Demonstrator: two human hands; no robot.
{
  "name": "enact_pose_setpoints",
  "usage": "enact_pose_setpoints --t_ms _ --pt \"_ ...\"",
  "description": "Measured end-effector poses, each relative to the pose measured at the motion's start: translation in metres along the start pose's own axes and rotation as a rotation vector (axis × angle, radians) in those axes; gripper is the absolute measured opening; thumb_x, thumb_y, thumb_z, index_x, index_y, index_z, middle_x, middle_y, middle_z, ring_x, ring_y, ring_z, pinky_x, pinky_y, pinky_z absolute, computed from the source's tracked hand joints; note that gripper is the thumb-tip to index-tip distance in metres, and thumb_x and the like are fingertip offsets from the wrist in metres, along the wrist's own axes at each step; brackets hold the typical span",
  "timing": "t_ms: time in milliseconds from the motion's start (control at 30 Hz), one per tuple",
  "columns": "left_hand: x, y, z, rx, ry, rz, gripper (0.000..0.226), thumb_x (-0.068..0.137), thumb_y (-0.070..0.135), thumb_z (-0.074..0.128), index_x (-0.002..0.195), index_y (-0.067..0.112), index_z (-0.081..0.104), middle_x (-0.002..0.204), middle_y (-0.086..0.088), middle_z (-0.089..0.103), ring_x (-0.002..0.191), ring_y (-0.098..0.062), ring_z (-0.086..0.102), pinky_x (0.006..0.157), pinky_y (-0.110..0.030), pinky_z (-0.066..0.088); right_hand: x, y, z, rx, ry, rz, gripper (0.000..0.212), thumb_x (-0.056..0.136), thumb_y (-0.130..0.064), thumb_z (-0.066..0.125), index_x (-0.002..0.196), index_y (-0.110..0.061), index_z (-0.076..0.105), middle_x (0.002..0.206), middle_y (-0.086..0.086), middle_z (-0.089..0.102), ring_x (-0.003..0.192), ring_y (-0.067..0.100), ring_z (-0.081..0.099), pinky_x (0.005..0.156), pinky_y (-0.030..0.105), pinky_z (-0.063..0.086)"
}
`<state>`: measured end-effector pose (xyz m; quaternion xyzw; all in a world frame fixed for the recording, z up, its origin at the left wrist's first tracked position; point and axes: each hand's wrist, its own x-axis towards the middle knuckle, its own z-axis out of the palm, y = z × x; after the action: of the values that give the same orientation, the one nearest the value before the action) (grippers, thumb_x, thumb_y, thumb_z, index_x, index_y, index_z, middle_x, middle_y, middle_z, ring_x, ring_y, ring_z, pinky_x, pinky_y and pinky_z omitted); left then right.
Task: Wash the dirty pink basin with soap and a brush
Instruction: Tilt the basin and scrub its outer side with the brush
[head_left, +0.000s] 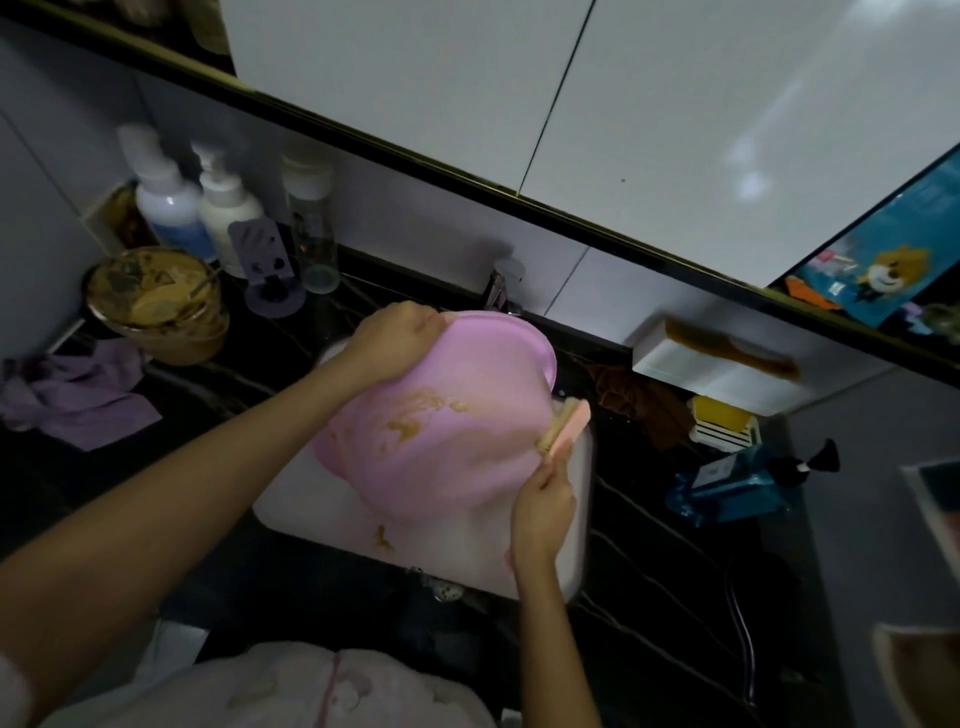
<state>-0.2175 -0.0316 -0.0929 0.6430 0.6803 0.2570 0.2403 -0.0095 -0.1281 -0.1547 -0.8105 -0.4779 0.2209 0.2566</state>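
Observation:
The pink basin (457, 457) is tilted on its side over the white sink (291, 499), its outer bottom facing me and smeared with brown dirt. My left hand (400, 332) grips the basin's far rim. A pink-handled brush (563, 423) is held in my right hand (543, 501), its bristles pressed against the basin's right side. A brown blob lies in the sink just below the basin.
The faucet (501, 288) stands behind the basin. At the left are a bowl of brown paste (156, 301), white bottles (197, 202) and a purple cloth (78, 395). A yellow soap bar (719, 415) and a blue bottle (737, 483) sit at the right on the dark counter.

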Motion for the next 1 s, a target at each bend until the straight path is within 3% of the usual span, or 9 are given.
enact_pose_setpoints --t_ms 67,233,300,400,567,733,833,900,1000 --pt "0.000 0.007 0.005 0.010 -0.010 0.010 0.042 0.099 0.035 0.037 0.075 0.007 0.058 0.076 -0.005 0.058 0.076 -0.027 0.056 0.063 -0.030 0.036 -0.002 -0.003 0.000 0.092 0.039 0.051 0.048 0.101 -0.029 0.031 0.149 -0.030 0.025 0.091 0.027 0.066 0.081 0.043 0.062 0.067 0.041 0.048" --pt "0.003 0.009 0.004 0.013 -0.031 -0.008 0.044 0.098 0.039 0.037 0.066 0.013 0.052 0.072 -0.004 0.057 0.075 -0.027 0.055 0.063 -0.030 0.035 -0.049 -0.017 -0.004 -0.053 -0.020 -0.463 0.050 0.093 -0.030 0.036 0.140 -0.017 0.045 0.045 0.008 0.054 0.038 0.026 0.050 0.038 0.026 0.034" --pt "0.002 0.009 0.003 -0.003 -0.048 -0.013 0.044 0.098 0.039 0.037 0.068 0.012 0.053 0.071 -0.004 0.056 0.075 -0.026 0.055 0.062 -0.030 0.034 -0.025 -0.001 -0.015 -0.180 0.006 -0.410 0.046 0.095 -0.027 0.036 0.139 -0.023 0.048 0.055 0.014 0.061 0.046 0.030 0.057 0.041 0.029 0.042" --pt "-0.001 0.013 0.004 0.010 -0.057 -0.021 0.044 0.099 0.039 0.037 0.066 0.014 0.053 0.066 0.001 0.054 0.073 -0.025 0.054 0.061 -0.029 0.034 -0.006 -0.007 -0.030 -0.095 -0.067 -0.140 0.046 0.100 -0.035 0.029 0.146 -0.036 0.031 0.088 0.022 0.067 0.075 0.036 0.061 0.067 0.039 0.052" --pt "-0.002 0.017 0.002 0.033 -0.079 -0.031 0.043 0.099 0.042 0.034 0.068 0.018 0.051 0.081 -0.004 0.058 0.085 -0.028 0.058 0.067 -0.031 0.038 -0.031 -0.030 -0.039 -0.259 -0.119 -0.528 0.052 0.100 -0.034 0.032 0.149 -0.034 0.015 0.069 0.019 0.064 0.063 0.038 0.059 0.051 0.033 0.031" --pt "-0.009 0.001 0.000 -0.145 -0.092 0.133 0.027 0.097 0.034 0.040 0.096 0.009 0.052 0.093 -0.007 0.058 0.085 -0.019 0.056 0.073 -0.031 0.040 -0.031 -0.034 -0.053 -0.269 -0.209 -0.610 0.054 0.100 -0.035 0.033 0.148 -0.037 0.008 0.066 0.016 0.062 0.059 0.035 0.058 0.051 0.037 0.038" --pt "-0.027 -0.023 -0.003 -0.304 0.157 0.314 0.027 0.086 0.030 0.047 0.092 0.004 0.056 0.088 -0.004 0.054 0.080 -0.010 0.050 0.075 -0.023 0.040 -0.039 -0.033 -0.055 -0.341 -0.160 -0.714 0.052 0.098 -0.035 0.033 0.149 -0.034 0.020 0.058 0.012 0.060 0.050 0.033 0.056 0.045 0.032 0.031" --pt "-0.052 -0.047 0.003 -0.267 0.290 0.271 0.030 0.085 0.031 0.049 0.094 0.004 0.059 0.091 -0.005 0.056 0.085 -0.013 0.051 0.078 -0.022 0.040 -0.036 -0.034 -0.057 -0.382 -0.157 -0.689 0.053 0.099 -0.035 0.028 0.150 -0.033 0.015 0.061 0.013 0.060 0.053 0.033 0.057 0.047 0.033 0.033" --pt "-0.093 -0.092 0.029 -0.287 0.215 0.082 0.037 0.092 0.038 0.044 0.108 0.009 0.060 0.106 -0.004 0.060 0.097 -0.016 0.057 0.085 -0.028 0.044 -0.020 -0.031 -0.065 -0.419 -0.178 -0.592 0.054 0.101 -0.033 0.029 0.150 -0.035 0.008 0.074 0.014 0.064 0.064 0.032 0.060 0.052 0.032 0.036"
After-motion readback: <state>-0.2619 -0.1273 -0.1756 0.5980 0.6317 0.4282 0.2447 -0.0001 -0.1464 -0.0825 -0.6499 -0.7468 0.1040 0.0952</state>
